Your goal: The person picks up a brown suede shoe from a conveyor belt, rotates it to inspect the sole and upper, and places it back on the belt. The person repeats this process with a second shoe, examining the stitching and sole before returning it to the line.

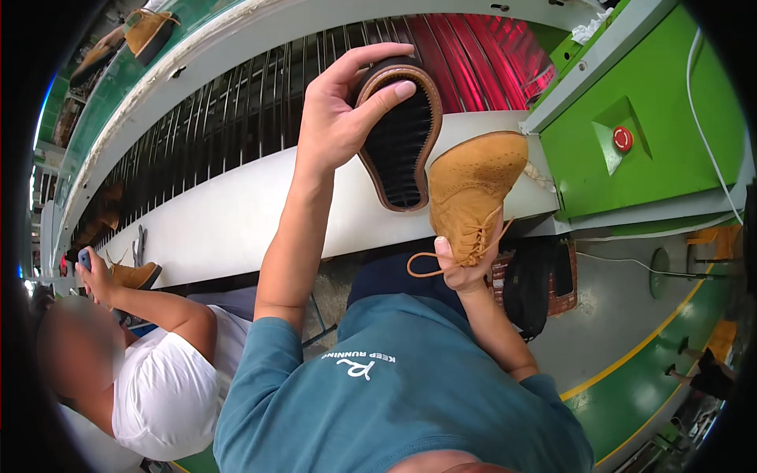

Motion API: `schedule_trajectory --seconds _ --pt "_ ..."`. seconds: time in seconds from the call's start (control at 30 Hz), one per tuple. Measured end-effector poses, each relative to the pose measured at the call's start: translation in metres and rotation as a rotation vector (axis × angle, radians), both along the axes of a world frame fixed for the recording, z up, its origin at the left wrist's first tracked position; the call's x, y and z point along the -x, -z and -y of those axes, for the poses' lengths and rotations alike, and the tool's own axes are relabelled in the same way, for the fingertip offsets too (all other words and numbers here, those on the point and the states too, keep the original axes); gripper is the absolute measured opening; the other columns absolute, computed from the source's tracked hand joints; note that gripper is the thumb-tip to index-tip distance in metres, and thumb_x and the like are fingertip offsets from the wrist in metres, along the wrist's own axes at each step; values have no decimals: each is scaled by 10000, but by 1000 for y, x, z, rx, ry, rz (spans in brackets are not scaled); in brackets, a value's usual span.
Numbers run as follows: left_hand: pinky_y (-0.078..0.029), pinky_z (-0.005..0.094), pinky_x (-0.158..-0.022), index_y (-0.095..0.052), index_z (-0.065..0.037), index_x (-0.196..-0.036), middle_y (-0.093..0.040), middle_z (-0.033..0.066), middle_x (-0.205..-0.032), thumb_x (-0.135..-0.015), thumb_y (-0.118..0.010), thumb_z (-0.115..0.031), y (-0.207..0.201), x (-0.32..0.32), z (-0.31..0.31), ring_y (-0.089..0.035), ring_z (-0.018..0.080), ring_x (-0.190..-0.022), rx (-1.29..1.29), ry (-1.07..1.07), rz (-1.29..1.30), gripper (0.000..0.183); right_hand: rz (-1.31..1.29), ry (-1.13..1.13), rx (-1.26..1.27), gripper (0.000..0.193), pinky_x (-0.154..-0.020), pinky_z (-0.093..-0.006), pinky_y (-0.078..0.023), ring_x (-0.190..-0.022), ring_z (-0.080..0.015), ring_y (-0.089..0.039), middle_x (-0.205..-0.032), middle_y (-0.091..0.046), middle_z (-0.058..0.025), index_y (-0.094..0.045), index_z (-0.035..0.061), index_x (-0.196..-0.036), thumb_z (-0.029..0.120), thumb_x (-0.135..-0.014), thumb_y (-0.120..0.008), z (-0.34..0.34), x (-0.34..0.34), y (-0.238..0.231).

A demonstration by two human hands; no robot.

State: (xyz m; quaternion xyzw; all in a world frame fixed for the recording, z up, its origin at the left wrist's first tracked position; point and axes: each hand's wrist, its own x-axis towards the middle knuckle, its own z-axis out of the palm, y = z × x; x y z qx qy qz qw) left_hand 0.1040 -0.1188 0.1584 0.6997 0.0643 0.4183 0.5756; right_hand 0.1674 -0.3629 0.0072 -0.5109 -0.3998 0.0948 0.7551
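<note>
Head view | left hand (335,118) clamped on black sole (400,134) above white conveyor rail (236,213) | right hand (465,272) pinches tan suede shoe (471,193) just right of sole | risk: loose lace (426,264) may snag, thin grip may drop shoe.

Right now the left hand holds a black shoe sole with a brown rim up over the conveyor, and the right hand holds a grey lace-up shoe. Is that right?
Not quite: the shoe in the right hand is tan, not grey, as the head view shows. The rest stands: the left hand holds the black sole with its brown rim over the conveyor.
</note>
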Motion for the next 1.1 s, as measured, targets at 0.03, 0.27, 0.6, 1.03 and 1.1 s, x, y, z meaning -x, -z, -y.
schedule_trajectory --seconds 0.03,0.27,0.6,1.03,1.1 --pt "-599 244 -890 -729 -15 -1372 -810 59 -1114 -971 -839 -29 1 1 3 -747 90 -1003 2 12 2 416 14 -21 -19 1053 -1209 -410 -438 -1443 -300 -532 -1567 -485 -210 -204 -84 -1701 133 -881 -827 2 3 -7" --pt "-610 269 -913 -694 17 -1410 -809 119 -1141 -970 -828 1 7 9 18 -763 139 -1036 -28 -1 -20 460 -75 -91 88 1063 -1215 -419 -427 -1451 -300 -510 -1586 -449 -208 -185 -87 -1699 106 -864 -815 1 25 -29" --pt "-583 312 -1007 -733 -12 -1366 -785 106 -1251 -998 -803 -69 8 22 37 -748 168 -1120 -29 -69 -8 379 -20 -232 183 1053 -1198 -421 -452 -1470 -305 -504 -1588 -450 -193 -156 -55 -1712 69 -883 -794 0 33 -24" --pt "-616 377 -1002 -585 61 -1500 -787 236 -1200 -1123 -625 -94 25 27 39 -788 269 -1086 -16 -47 -47 410 15 -141 115 1133 -1212 -446 -398 -1385 -381 -520 -1497 -499 -227 -288 -54 -1700 212 -759 -860 3 26 -29" --pt "-614 364 -997 -582 59 -1507 -792 218 -1193 -1127 -619 -96 26 27 36 -787 252 -1075 -45 -39 -50 412 21 -128 99 1141 -1217 -443 -396 -1395 -385 -517 -1519 -492 -229 -285 -55 -1703 205 -751 -858 3 26 -29"
